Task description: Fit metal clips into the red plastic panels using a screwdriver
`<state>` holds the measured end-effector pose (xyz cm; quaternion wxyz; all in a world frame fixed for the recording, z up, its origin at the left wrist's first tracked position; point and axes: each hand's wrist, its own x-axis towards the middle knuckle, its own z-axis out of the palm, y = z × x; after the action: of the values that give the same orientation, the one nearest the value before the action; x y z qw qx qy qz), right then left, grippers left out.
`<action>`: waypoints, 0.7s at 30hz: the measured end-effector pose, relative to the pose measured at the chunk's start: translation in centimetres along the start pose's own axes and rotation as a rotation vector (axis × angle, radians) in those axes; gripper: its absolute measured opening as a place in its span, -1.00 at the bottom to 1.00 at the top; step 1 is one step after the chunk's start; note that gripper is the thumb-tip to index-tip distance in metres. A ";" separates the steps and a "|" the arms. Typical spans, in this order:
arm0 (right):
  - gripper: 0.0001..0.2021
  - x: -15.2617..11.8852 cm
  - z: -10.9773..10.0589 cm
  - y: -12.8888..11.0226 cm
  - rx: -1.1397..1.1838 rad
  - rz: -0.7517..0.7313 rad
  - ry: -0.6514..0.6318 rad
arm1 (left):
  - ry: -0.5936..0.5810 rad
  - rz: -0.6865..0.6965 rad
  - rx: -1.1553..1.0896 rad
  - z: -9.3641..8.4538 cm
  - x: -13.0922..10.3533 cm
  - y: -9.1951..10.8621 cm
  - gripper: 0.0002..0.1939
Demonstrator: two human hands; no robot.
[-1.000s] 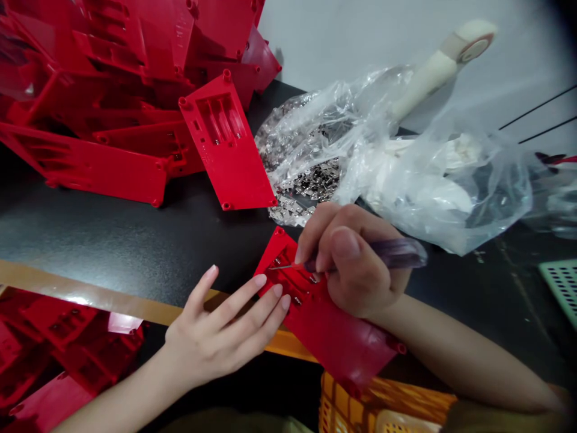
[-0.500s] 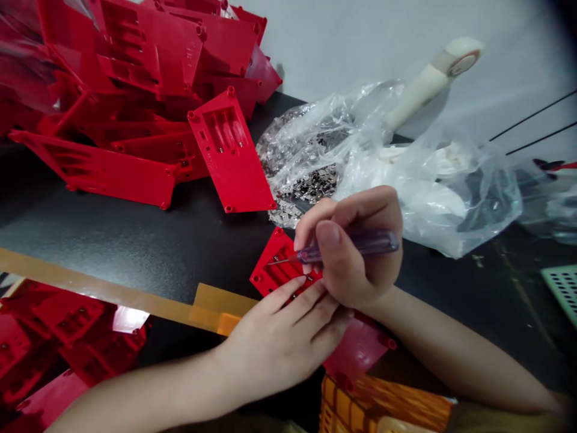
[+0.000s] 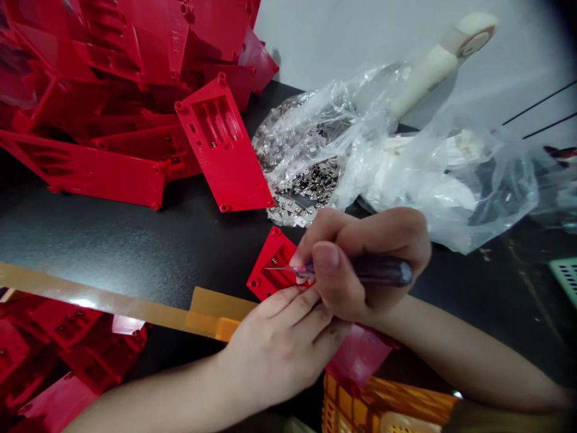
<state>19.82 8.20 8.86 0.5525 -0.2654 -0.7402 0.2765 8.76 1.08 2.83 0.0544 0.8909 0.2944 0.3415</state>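
My right hand (image 3: 369, 264) is closed around a screwdriver (image 3: 376, 269) with a dark purple translucent handle. Its thin shaft points left, the tip over a battery slot of a red plastic battery housing panel (image 3: 265, 278). A small metal spring contact (image 3: 273, 260) shows in that slot. My left hand (image 3: 282, 343) lies across the same panel, fingers together, gripping it at the table edge. Its thumb is out of sight. Both hands hide the panel's middle; its pinkish-red lower end (image 3: 358, 355) shows beneath them.
Another red panel (image 3: 234, 174) lies behind, beside a heap of red panels (image 3: 103, 90). Plastic bags hold metal contacts (image 3: 311, 183) and white parts (image 3: 428, 174). More panels (image 3: 67, 343) sit lower left. An orange basket (image 3: 392, 394) is below; yellow tape (image 3: 157, 316) runs along the table edge.
My right hand has moved slightly right and down, tilting the screwdriver flatter. The left fingers have drawn closer together on the panel. The camera view has shifted a little.
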 end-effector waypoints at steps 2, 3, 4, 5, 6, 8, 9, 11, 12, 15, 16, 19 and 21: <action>-0.73 -0.2 0.2 0.3 0.009 -0.011 0.049 | -0.015 0.015 0.010 0.0 0.0 0.0 -0.72; -0.74 -0.2 0.3 0.4 0.010 -0.013 0.064 | -0.022 0.021 0.014 0.0 0.0 0.0 -0.72; -0.75 -0.3 0.4 0.6 0.010 -0.021 0.069 | -0.025 0.023 0.018 0.0 0.0 0.0 -0.72; -0.75 -0.4 0.4 0.6 0.000 -0.025 0.069 | -0.024 0.021 0.022 0.0 0.0 0.0 -0.72; -0.75 -0.4 0.3 0.7 -0.013 -0.034 0.077 | -0.017 0.014 0.024 0.0 0.1 0.0 -0.72; -0.75 -0.4 0.2 0.6 -0.044 -0.059 0.062 | 0.002 0.004 0.027 0.0 0.1 0.0 -0.72; -0.75 -0.4 0.1 0.6 -0.054 -0.083 0.055 | 0.010 0.001 0.028 0.1 0.2 0.0 -0.73; -0.74 -0.3 0.0 0.6 -0.069 -0.119 0.039 | 0.017 0.000 0.023 0.1 0.1 0.1 -0.73; -0.74 -0.3 0.0 0.6 -0.072 -0.127 0.034 | 0.020 0.000 0.023 0.1 0.1 0.1 -0.73; -0.77 -0.3 0.2 1.0 -0.061 -0.106 0.081 | 0.001 0.008 0.038 0.0 0.0 0.0 -0.72; -0.78 -0.3 0.2 1.2 -0.050 -0.074 0.095 | -0.007 0.015 0.048 0.0 0.0 0.0 -0.71; -0.79 -0.3 0.4 1.8 0.030 0.033 0.146 | -0.027 0.031 0.073 -0.1 0.0 -0.1 -0.68; -0.80 -0.3 0.4 2.0 0.108 0.093 0.164 | -0.030 0.034 0.076 -0.1 0.0 -0.1 -0.67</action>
<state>19.68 9.33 7.14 0.6112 -0.2910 -0.6635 0.3186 8.67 1.14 2.85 0.0189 0.9023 0.2911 0.3176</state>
